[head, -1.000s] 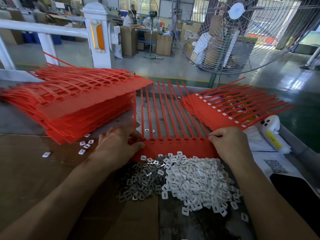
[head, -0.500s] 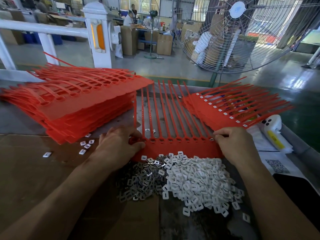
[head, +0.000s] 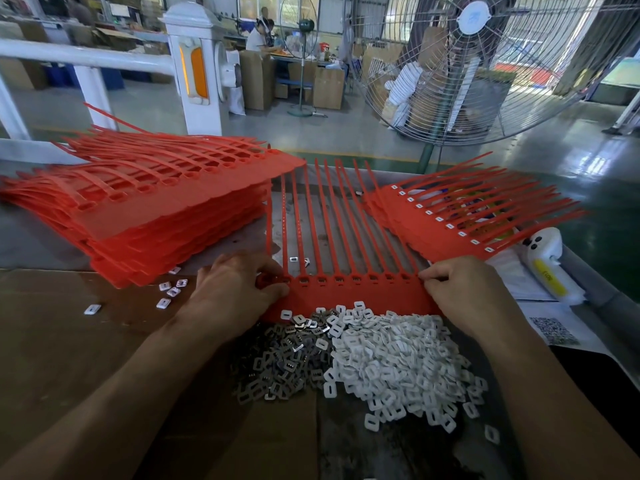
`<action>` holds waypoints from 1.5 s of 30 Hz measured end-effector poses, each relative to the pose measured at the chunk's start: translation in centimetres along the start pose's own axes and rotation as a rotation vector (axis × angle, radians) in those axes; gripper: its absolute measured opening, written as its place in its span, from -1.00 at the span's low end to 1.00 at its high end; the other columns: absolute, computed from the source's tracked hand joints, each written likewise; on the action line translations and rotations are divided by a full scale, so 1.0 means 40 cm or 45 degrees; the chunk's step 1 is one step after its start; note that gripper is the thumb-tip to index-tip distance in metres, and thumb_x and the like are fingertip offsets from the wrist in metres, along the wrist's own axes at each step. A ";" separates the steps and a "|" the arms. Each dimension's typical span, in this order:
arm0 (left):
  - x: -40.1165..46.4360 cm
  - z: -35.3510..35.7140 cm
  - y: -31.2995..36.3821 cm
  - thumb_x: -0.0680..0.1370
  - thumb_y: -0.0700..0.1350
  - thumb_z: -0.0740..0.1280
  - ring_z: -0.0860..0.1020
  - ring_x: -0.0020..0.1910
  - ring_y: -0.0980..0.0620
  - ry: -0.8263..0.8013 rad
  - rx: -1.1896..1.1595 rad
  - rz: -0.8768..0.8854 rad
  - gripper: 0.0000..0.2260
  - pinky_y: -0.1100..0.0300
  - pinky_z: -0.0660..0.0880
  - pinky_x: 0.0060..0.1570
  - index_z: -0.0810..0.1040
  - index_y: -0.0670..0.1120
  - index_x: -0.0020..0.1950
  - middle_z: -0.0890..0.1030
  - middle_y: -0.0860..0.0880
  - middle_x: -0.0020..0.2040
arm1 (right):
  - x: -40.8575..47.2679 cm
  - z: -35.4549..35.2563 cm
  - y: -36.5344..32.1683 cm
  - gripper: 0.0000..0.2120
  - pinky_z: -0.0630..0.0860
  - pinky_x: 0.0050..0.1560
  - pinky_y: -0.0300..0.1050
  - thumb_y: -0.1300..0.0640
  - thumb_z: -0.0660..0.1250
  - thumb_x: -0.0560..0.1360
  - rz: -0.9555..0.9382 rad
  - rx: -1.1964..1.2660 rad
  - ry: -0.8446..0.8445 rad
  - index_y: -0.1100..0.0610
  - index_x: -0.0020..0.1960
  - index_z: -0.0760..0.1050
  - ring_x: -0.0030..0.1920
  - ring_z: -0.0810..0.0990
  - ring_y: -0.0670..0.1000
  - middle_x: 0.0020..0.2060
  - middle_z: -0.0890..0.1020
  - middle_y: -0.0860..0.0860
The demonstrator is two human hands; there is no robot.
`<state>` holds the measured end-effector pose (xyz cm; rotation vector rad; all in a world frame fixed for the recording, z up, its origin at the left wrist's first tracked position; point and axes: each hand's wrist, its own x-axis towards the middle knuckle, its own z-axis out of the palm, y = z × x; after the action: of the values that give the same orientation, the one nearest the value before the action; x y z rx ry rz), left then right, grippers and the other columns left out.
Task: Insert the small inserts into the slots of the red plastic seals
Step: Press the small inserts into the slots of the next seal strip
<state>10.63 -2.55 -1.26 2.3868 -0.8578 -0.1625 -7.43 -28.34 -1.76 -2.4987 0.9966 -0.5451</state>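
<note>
A red sheet of joined plastic seals (head: pixel 349 296) lies flat before me, its thin tails pointing away. Its row of slots holds small metal inserts. My left hand (head: pixel 235 292) grips the sheet's left end, thumb on top near the first slot. My right hand (head: pixel 467 289) pinches the right end at the last slot. A heap of white plastic inserts (head: pixel 398 362) and a heap of grey metal inserts (head: pixel 280 365) lie just in front of the sheet.
A tall stack of red seal sheets (head: pixel 156 209) sits at the left. Sheets fitted with white inserts (head: pixel 450 223) lie fanned at the right, beside a white bottle (head: pixel 547 268). Loose inserts (head: pixel 169 292) lie on the cardboard. A big fan (head: pixel 474 64) stands beyond the table.
My right hand has shifted slightly right along the sheet's end, its fingers now pinching at the last slot. The left hand has hardly moved.
</note>
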 end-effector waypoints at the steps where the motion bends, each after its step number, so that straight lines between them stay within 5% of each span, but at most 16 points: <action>1: 0.000 0.000 0.000 0.53 0.18 0.42 0.49 0.19 0.07 -0.001 0.001 -0.001 -0.87 -0.12 0.37 0.34 0.58 0.27 0.05 0.54 0.18 0.09 | 0.000 -0.001 0.002 -0.77 0.56 0.09 -0.10 0.21 0.34 0.58 0.006 0.005 -0.002 0.03 0.12 0.73 0.01 0.63 -0.09 0.10 0.72 -0.08; 8: 0.001 -0.001 -0.003 0.53 0.19 0.40 0.46 0.22 0.07 -0.027 0.001 -0.005 -0.85 -0.13 0.35 0.36 0.57 0.28 0.08 0.52 0.19 0.14 | 0.016 0.005 0.026 -0.79 0.47 -0.24 -0.22 0.17 0.35 0.59 0.135 0.275 0.019 -0.07 -0.01 0.73 -0.23 0.62 -0.17 -0.22 0.64 -0.28; 13: 0.001 -0.001 -0.005 0.53 0.19 0.41 0.46 0.24 0.06 -0.018 0.007 -0.006 -0.84 -0.15 0.34 0.37 0.58 0.27 0.10 0.53 0.17 0.18 | 0.015 0.006 0.029 -0.78 0.50 -0.23 -0.16 0.19 0.32 0.60 0.137 0.291 0.053 -0.03 0.02 0.72 -0.23 0.63 -0.11 -0.16 0.69 -0.17; 19: 0.002 0.001 -0.003 0.53 0.19 0.41 0.46 0.24 0.06 -0.013 -0.001 -0.002 -0.85 -0.15 0.34 0.37 0.58 0.27 0.09 0.52 0.18 0.17 | 0.016 0.009 0.024 -0.78 0.38 -0.19 -0.37 0.19 0.32 0.60 0.076 0.188 0.001 -0.01 0.03 0.73 -0.17 0.51 -0.29 -0.17 0.59 -0.23; 35: 0.005 0.004 -0.009 0.53 0.19 0.40 0.48 0.22 0.05 -0.014 0.038 0.013 -0.82 -0.14 0.36 0.35 0.59 0.26 0.12 0.55 0.16 0.18 | 0.000 -0.005 0.003 -0.83 0.45 -0.21 -0.27 0.12 0.34 0.61 -0.013 0.141 0.062 -0.02 -0.03 0.71 -0.19 0.58 -0.22 -0.21 0.65 -0.25; 39: 0.004 0.003 -0.007 0.52 0.19 0.42 0.50 0.16 0.08 -0.003 0.030 0.007 -0.82 -0.11 0.40 0.32 0.59 0.26 0.11 0.56 0.19 0.11 | -0.015 -0.023 -0.033 -0.87 0.43 -0.07 -0.30 0.06 0.45 0.55 -0.250 0.356 -0.239 -0.16 -0.11 0.71 -0.06 0.61 -0.37 -0.15 0.70 -0.33; 42: 0.004 0.004 -0.008 0.52 0.19 0.41 0.50 0.15 0.09 -0.009 0.034 0.008 -0.82 -0.11 0.40 0.32 0.59 0.26 0.11 0.55 0.20 0.09 | -0.030 -0.021 -0.058 -0.93 0.51 -0.04 -0.20 -0.08 0.54 0.46 -0.423 0.387 -0.548 -0.21 -0.05 0.71 -0.08 0.67 -0.25 -0.10 0.71 -0.27; 45: 0.004 0.004 -0.009 0.52 0.20 0.41 0.49 0.18 0.08 -0.005 0.031 0.011 -0.84 -0.11 0.39 0.32 0.58 0.28 0.09 0.55 0.20 0.11 | -0.040 -0.024 -0.072 -0.64 0.50 -0.14 -0.22 -0.35 0.57 0.25 -0.482 0.411 -0.692 -0.24 -0.03 0.70 -0.17 0.61 -0.19 -0.08 0.66 -0.20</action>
<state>10.90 -2.50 -1.57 2.4059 -0.8765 -0.1545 -7.38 -25.50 0.14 -2.3435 0.2138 -0.0943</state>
